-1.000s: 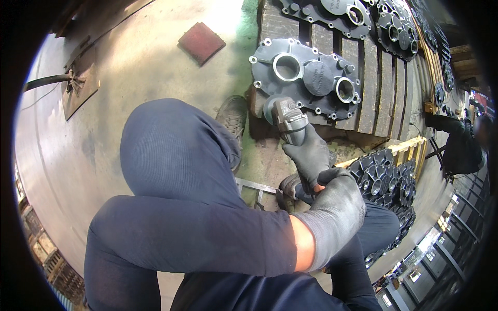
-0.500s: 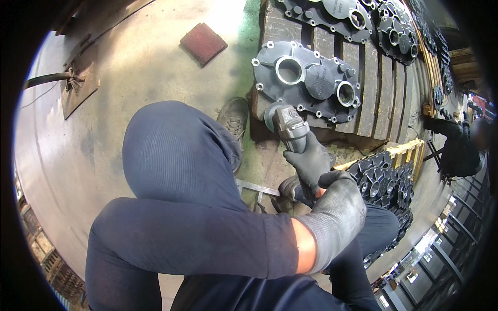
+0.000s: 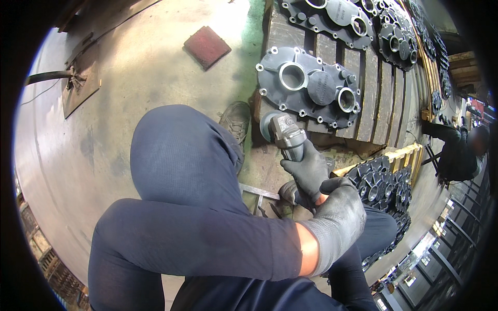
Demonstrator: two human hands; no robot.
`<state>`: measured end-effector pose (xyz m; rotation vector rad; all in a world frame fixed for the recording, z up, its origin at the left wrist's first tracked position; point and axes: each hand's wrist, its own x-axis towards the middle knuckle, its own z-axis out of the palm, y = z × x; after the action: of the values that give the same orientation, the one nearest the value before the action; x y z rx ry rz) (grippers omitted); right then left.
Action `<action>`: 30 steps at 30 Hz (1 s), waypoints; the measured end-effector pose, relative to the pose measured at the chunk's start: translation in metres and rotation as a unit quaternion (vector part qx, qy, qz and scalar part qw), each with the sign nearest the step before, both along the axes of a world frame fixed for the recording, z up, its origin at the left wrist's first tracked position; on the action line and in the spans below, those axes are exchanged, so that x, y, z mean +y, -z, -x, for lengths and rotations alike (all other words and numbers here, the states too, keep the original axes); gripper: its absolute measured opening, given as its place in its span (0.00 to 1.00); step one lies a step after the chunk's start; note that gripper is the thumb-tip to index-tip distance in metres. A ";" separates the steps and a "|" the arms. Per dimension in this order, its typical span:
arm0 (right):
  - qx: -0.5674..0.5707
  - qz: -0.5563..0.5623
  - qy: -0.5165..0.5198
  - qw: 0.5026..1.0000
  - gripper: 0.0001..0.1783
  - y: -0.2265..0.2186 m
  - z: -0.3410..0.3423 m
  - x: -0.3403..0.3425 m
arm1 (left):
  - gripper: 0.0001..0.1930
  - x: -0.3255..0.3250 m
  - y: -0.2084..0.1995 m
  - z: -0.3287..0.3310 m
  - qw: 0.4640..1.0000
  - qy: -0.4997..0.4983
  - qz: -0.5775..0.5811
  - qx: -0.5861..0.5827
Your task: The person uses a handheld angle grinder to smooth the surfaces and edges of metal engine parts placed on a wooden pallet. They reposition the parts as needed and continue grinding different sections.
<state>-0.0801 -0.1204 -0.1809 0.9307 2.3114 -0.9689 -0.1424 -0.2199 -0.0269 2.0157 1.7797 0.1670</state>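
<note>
In a dark grey glove, my right hand (image 3: 307, 168) is closed round the body of an angle grinder (image 3: 289, 136). The grinder's round disc (image 3: 266, 126) is close to the near edge of a dark grey cast metal cover (image 3: 270, 83), which lies on a wooden pallet (image 3: 369, 124). Two machined rings and a raised round boss show on the cover. Whether disc and cover touch, I cannot tell. My left hand (image 3: 340, 207), also gloved, crosses over and is closed at my right wrist; its fingers are partly hidden.
More cast covers (image 3: 332, 18) lie farther back on the pallet. At right, a second stack of castings (image 3: 381, 186) stands beside a yellowish wooden frame (image 3: 404, 153). A red-brown square block (image 3: 207, 46) lies on the floor. Another person (image 3: 461, 153) is at far right.
The grinder has drawn slightly toward me, leaving a wider gap between its head and the cover's edge. The view has shifted a little. My left hand stays at my right wrist.
</note>
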 end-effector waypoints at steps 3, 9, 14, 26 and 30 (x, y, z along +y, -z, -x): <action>0.023 -0.005 -0.003 1.000 0.38 -0.003 0.009 -0.008 | 0.05 -0.005 -0.007 0.010 0.999 0.035 -0.013 -0.005; 0.060 0.004 -0.011 0.998 0.39 0.011 0.029 -0.026 | 0.10 0.011 0.011 -0.016 0.996 -0.013 0.015 -0.081; 0.058 -0.037 -0.042 0.997 0.39 0.020 0.043 -0.035 | 0.12 0.012 0.016 -0.027 0.997 -0.063 -0.018 -0.042; 0.055 -0.076 -0.038 0.995 0.39 0.034 0.074 -0.033 | 0.11 -0.004 0.009 0.016 0.994 -0.005 0.015 -0.108; 0.055 -0.066 -0.042 0.995 0.40 0.037 0.072 -0.036 | 0.11 -0.005 0.012 0.019 0.994 -0.008 0.015 -0.110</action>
<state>-0.1520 -0.1564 -0.2180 0.8429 2.5114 -0.8622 -0.1619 -0.2247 -0.0387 1.8835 1.6513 0.3514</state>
